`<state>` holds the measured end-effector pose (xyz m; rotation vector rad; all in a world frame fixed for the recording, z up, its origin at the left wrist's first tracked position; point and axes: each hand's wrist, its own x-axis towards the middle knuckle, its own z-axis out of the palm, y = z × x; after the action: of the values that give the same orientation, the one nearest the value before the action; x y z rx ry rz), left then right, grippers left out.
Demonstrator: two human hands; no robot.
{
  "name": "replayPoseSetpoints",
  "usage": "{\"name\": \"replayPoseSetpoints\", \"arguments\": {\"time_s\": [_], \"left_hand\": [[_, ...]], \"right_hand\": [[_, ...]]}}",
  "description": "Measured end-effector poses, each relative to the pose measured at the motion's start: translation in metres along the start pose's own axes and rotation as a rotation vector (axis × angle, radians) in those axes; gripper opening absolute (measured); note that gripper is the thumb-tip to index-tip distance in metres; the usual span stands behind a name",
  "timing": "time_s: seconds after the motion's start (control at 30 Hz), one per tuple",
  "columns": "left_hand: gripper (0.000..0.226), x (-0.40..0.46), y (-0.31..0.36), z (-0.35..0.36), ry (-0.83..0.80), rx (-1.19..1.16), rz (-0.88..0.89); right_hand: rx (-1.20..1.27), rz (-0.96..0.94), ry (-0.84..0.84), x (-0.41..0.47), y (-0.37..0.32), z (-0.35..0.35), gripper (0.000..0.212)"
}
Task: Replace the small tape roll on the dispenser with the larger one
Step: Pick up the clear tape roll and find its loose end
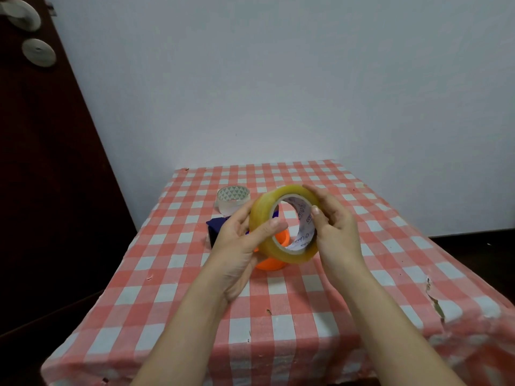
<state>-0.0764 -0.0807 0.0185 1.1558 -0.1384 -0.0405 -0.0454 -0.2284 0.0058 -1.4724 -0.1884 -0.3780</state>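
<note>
While a small table draped in a red-and-white checked cloth [320, 302] is standing against a plain pale wall [278, 79], two bare hands are holding a large yellowish tape roll [284, 224] up above the middle of it. Open cloth is lying all around the near half and the right side of the tabletop, and a dark wooden door [41, 162] is rising close along the left edge. The left hand [239, 246] is gripping the roll's left rim, thumb lying across the front face and fingers curling behind. The right hand [334, 227] is clasping the right rim, thumb tip pressing inside the printed core and fingers wrapping over the outer band. Directly below the roll, an orange and blue dispenser [271, 261] is sitting on the cloth, mostly hidden. A smaller clear tape roll [232, 200] is resting farther back on the left, apart from both hands.
</note>
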Motion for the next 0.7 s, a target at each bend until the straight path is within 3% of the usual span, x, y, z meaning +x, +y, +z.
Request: {"name": "replayPoseSetpoints", "arguments": {"time_s": [0.2,0.33,0.43,0.53,0.7], "left_hand": [[0.064,0.003,0.000,-0.001,0.088,-0.132,0.035],[0.043,0.006,0.002,-0.005,0.144,-0.239,0.085],[0.044,0.006,0.003,-0.005,0.172,-0.283,0.094],[0.051,0.005,0.005,-0.001,0.212,-0.309,0.051],[0.043,0.006,0.010,-0.006,0.231,-0.303,0.005]], "right_hand": [[0.040,0.089,-0.080,0.003,0.003,-0.003,0.025],[0.052,0.184,-0.199,0.000,0.003,-0.001,0.033],[0.018,0.179,-0.253,-0.002,0.003,0.000,0.042],[0.096,0.226,-0.229,-0.002,0.002,0.000,0.041],[0.211,0.290,-0.149,0.001,-0.006,-0.002,0.030]]}}
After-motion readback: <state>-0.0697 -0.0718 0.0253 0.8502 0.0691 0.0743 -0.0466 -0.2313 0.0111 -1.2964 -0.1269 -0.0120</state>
